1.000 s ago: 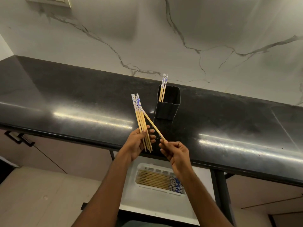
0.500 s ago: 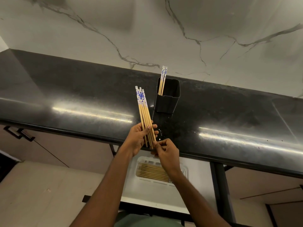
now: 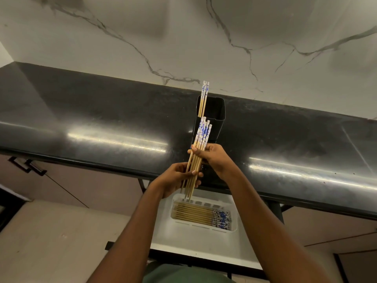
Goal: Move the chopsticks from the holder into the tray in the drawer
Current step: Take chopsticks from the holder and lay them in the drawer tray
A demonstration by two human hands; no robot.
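Black holder [image 3: 217, 119] upright mid-counter, open countertop [image 3: 102, 119] either side, counter edge [image 3: 102, 164] close above tray [image 3: 204, 234]

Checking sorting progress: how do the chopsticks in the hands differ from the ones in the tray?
The held chopsticks stand near upright, patterned ends up; the tray chopsticks lie flat, patterned ends right. The held ones are gripped by the left hand and right hand; the tray ones lie untouched in the tray. Held tips are staggered; tray ones line up. Both are pale wood with blue-and-white tops.
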